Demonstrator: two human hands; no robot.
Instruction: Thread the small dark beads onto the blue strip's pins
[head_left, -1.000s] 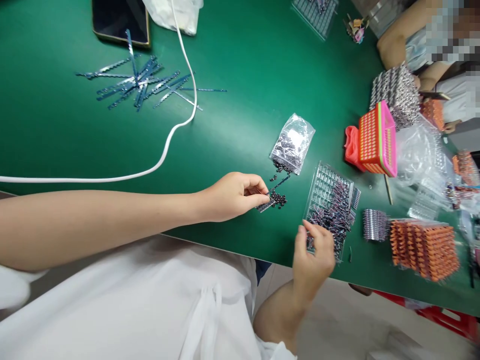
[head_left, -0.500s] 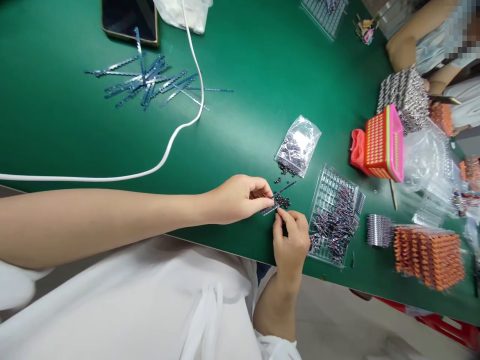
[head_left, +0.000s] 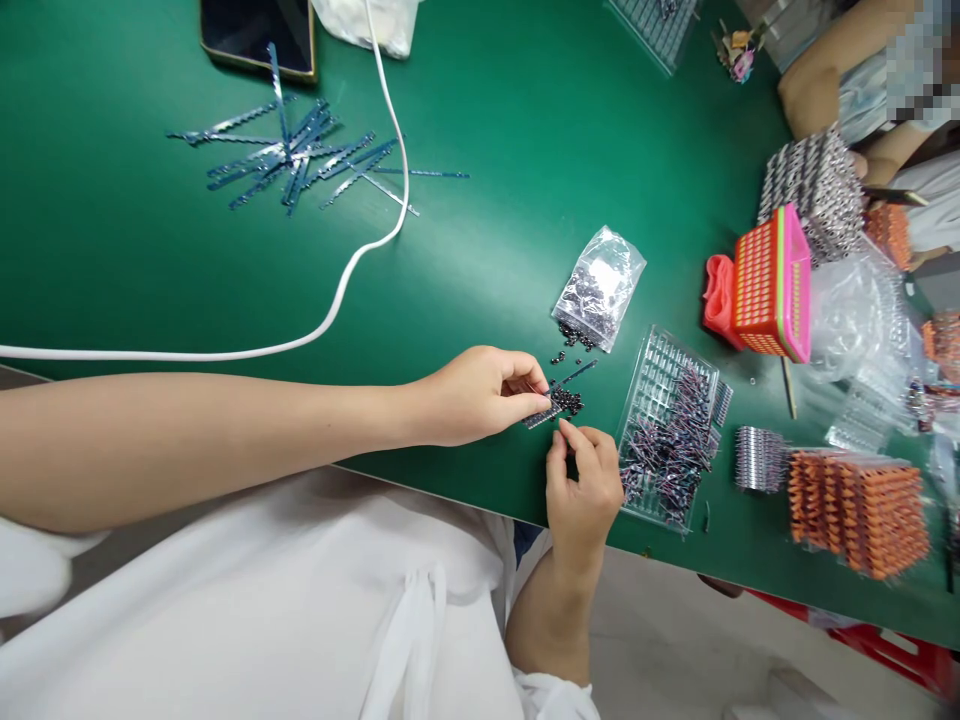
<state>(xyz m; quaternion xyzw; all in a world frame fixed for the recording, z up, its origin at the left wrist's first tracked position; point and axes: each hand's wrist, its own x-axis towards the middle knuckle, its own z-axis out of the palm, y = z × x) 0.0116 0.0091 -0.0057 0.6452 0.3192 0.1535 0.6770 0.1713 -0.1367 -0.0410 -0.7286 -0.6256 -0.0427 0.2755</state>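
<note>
My left hand [head_left: 480,398] reaches in from the left with thumb and fingers pinched on a small dark ridged strip [head_left: 541,414]. Just beyond it lies a heap of tiny black beads [head_left: 568,401], and a thin dark stick [head_left: 580,371] slants above them. My right hand [head_left: 586,478] is curled close below the strip, thumb and index finger drawn together. Whatever its fingertips hold is too small to make out. Right of that hand, a clear ribbed tray [head_left: 651,375] carries a pile of thin wired pieces [head_left: 670,450].
A clear plastic bag [head_left: 600,285] spills black beads. Blue metal strips [head_left: 300,155] lie beneath a white cable [head_left: 346,275], near a phone [head_left: 259,35]. Farther right are a pink-and-orange basket [head_left: 772,285], stacked orange pieces [head_left: 859,512] and another person's arm [head_left: 814,85].
My right fingertips have drawn slightly down and away from the strip. The left hand keeps its pinch. The whole view has shifted a little.
</note>
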